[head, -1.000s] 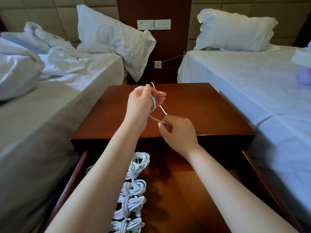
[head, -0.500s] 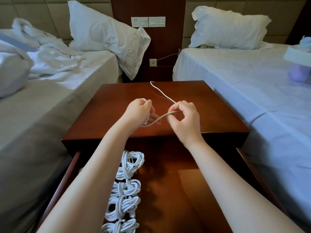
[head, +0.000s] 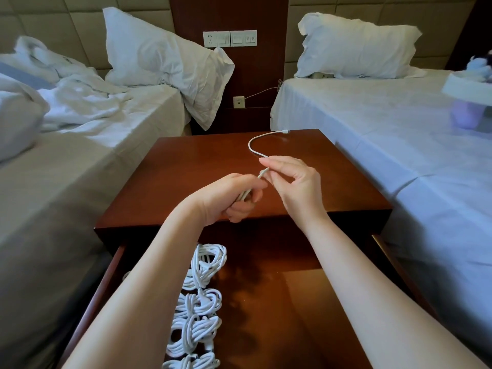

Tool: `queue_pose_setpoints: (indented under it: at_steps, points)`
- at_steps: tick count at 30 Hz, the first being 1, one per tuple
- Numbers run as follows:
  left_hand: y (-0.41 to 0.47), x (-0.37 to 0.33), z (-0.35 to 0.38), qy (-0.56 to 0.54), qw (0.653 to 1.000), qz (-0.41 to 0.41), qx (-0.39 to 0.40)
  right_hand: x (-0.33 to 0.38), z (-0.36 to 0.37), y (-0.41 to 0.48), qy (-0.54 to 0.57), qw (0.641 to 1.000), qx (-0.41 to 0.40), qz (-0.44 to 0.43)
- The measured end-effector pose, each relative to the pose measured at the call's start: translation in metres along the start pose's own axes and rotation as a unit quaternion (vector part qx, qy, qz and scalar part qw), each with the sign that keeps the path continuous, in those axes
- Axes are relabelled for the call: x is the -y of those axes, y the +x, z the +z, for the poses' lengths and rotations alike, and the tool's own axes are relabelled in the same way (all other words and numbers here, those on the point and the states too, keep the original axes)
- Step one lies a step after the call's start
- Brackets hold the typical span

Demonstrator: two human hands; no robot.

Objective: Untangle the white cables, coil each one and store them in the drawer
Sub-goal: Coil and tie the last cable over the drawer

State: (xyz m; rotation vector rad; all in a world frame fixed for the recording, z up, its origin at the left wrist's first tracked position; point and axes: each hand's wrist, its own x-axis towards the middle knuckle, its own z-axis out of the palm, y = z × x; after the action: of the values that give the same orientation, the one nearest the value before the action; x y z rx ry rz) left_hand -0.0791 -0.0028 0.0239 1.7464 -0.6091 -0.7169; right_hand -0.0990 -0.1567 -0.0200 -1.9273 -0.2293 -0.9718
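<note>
Left hand (head: 229,195): we see it clenched round a few folded strands of the white cable (head: 250,146), above the front of the nightstand (head: 186,169).
Right hand (head: 298,182): just beside the left; we see its thumb and fingers pinch the same cable where it leaves the bundle.
Free end: it arcs over the nightstand top to a connector (head: 285,132) near the back edge.
Drawer (head: 106,278): it stands open below the arms; we see coiled cables (head: 205,265) in a row along its left side.
</note>
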Motion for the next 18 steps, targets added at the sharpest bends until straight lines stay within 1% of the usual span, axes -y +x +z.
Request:
queue_pose_setpoints:
  at_steps: [3, 6, 9, 10, 12, 13, 14, 18]
  points:
    - [-0.005, -0.005, -0.002, -0.016, 0.997, 0.009, 0.074, 0.000, -0.001, -0.001, 0.006, 1.000, 0.023, -0.017]
    - [-0.007, -0.010, -0.001, -0.074, 0.988, 0.036, 0.133, 0.005, -0.003, -0.001, 0.016, 0.999, 0.048, -0.002]
    - [-0.008, -0.016, 0.001, -0.174, 0.961, 0.094, 0.192, 0.010, 0.000, -0.005, 0.044, 0.993, 0.098, 0.048]
    - [-0.008, -0.018, 0.002, -0.196, 0.953, 0.114, 0.201, 0.009, 0.004, -0.007, 0.032, 0.990, 0.114, 0.074]
    - [-0.007, -0.022, 0.005, -0.230, 0.943, 0.149, 0.191, 0.007, 0.016, -0.012, -0.023, 0.981, 0.159, 0.111]
    - [-0.006, -0.023, 0.006, -0.246, 0.940, 0.162, 0.172, 0.008, 0.021, -0.015, -0.051, 0.974, 0.188, 0.111]
    - [-0.006, -0.024, 0.006, -0.261, 0.939, 0.172, 0.144, 0.012, 0.024, -0.017, -0.068, 0.970, 0.209, 0.103]
    - [-0.006, -0.021, 0.000, -0.315, 0.932, 0.182, 0.001, 0.019, 0.026, -0.021, -0.055, 0.966, 0.245, 0.062]
